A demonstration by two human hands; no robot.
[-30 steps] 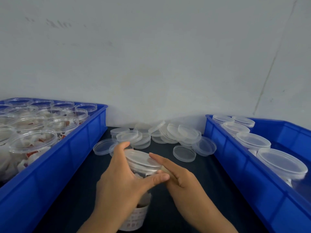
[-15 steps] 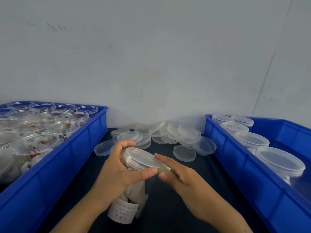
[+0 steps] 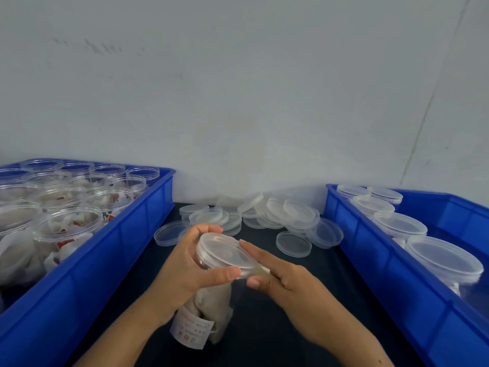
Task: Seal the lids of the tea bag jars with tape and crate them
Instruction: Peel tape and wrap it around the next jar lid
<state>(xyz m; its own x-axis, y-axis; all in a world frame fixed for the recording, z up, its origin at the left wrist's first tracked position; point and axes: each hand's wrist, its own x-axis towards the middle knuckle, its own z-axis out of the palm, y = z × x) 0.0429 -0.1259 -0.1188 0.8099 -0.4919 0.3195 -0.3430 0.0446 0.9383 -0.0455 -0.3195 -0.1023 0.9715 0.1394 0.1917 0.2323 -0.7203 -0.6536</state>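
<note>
In the lower centre of the frame my left hand (image 3: 185,271) grips a clear jar (image 3: 209,300) just under its lid (image 3: 225,251), fingers curled over the far rim and thumb across the near side; the jar tilts with its lid toward the right. My right hand (image 3: 288,284) meets the lid's right edge, index finger (image 3: 254,251) laid straight along it, thumb tucked beneath. Whether tape sits between them I cannot tell. Loose lids (image 3: 264,215) lie heaped mid-frame on the dark table (image 3: 264,327). The left blue crate (image 3: 105,263) holds open jars, the right blue crate (image 3: 397,282) lidded ones
</note>
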